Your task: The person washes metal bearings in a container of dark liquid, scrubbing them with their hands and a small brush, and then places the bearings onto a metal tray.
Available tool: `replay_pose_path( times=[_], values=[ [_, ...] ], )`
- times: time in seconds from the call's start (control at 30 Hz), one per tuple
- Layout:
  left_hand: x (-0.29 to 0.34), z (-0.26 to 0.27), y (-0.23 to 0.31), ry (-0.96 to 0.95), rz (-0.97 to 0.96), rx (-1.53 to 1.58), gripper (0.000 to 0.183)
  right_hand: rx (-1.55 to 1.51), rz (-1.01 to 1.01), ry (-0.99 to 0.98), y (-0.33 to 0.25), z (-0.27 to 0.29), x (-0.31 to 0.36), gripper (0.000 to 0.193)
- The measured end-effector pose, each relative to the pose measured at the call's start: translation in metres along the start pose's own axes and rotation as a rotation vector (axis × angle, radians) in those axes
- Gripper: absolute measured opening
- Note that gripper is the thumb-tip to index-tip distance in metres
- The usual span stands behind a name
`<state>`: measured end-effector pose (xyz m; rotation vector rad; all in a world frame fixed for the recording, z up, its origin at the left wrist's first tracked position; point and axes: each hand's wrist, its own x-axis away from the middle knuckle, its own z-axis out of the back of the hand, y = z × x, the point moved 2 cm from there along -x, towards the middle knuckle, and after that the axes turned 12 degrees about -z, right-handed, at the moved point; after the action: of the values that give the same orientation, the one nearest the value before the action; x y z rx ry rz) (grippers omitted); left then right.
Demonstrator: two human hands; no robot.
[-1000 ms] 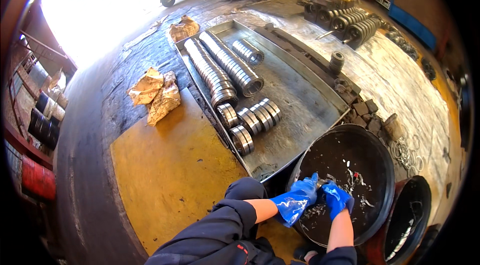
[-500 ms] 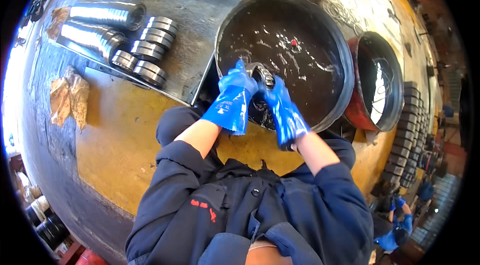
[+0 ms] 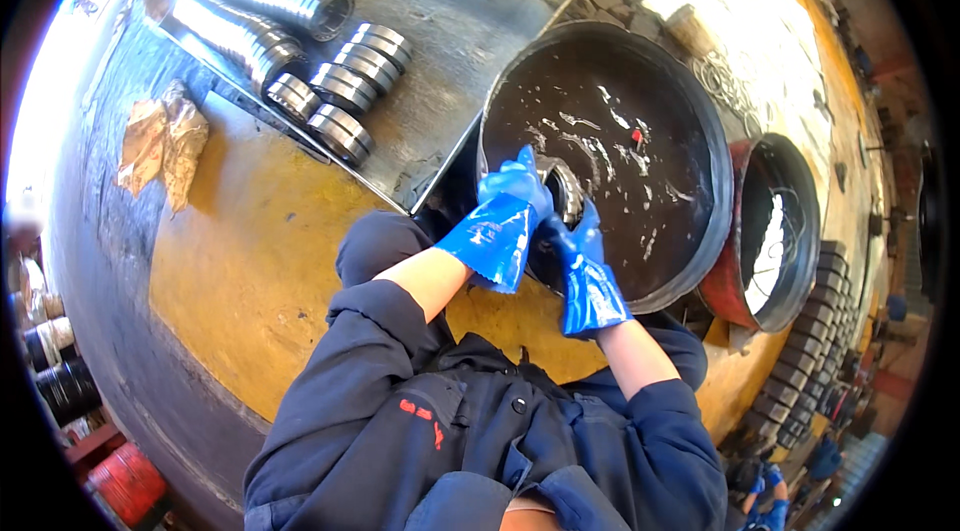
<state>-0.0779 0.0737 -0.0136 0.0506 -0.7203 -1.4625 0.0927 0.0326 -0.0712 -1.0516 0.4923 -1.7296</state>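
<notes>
Both my hands wear long blue rubber gloves and hold a metal roller bearing (image 3: 567,193) over the near left part of a large round tub (image 3: 722,201). My left hand (image 3: 518,189) is closed on the bearing's left side, with fingers pointing away from me. My right hand (image 3: 577,239) grips its near right side, thumb and fingers around the edge. The bearing is tilted and looks wet; the gloves hide part of it. Dark liquid (image 3: 610,221) with light streaks lies in the tub, and a small red thing (image 3: 637,136) shows at its surface.
Left of the tub, a metal-topped table (image 3: 460,61) carries several shiny bearing rings (image 3: 360,71) and long ring stacks (image 3: 245,36). Crumpled brown paper (image 3: 163,144) lies further left. A red drum (image 3: 735,271) stands right of the tub, near stacked dark blocks (image 3: 815,316). Another person (image 3: 768,501) is at lower right.
The view has shifted, so the tub and table sit further right and lower in the picture. Both hands stay on the bearing, which has turned a little between them.
</notes>
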Motion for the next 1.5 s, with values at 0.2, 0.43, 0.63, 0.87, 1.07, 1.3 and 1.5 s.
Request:
replay_pose_path(
  times=[0.2, 0.43, 0.63, 0.87, 1.07, 1.3, 1.5],
  values=[
    [-0.011, 0.002, 0.017, 0.001, -0.035, 0.065, 0.075, -0.166, -0.085, -0.548, -0.018, 0.018, -0.133, 0.066],
    [-0.008, -0.009, 0.007, 0.027, -0.017, 0.017, 0.071, -0.072, -0.074, 0.020, 0.009, -0.006, -0.044, 0.082],
    [-0.010, -0.005, 0.009, -0.029, -0.021, -0.001, 0.079, 0.264, -0.158, -0.044, -0.036, 0.031, -0.030, 0.091],
    [-0.004, 0.006, 0.005, -0.044, 0.046, 0.061, 0.079, -0.005, -0.040, -0.443, -0.098, 0.033, -0.039, 0.049],
    [-0.011, -0.005, 0.008, -0.038, 0.036, 0.002, 0.082, 0.025, -0.116, 0.145, 0.005, -0.010, 0.003, 0.087],
    [-0.005, 0.008, 0.023, -0.044, -0.008, 0.070, 0.080, -0.057, -0.030, -0.375, -0.060, 0.047, -0.053, 0.076],
    [-0.008, 0.011, -0.003, -0.051, 0.059, 0.063, 0.081, -0.165, -0.113, -0.386, -0.103, 0.030, 0.000, 0.079]
  ],
)
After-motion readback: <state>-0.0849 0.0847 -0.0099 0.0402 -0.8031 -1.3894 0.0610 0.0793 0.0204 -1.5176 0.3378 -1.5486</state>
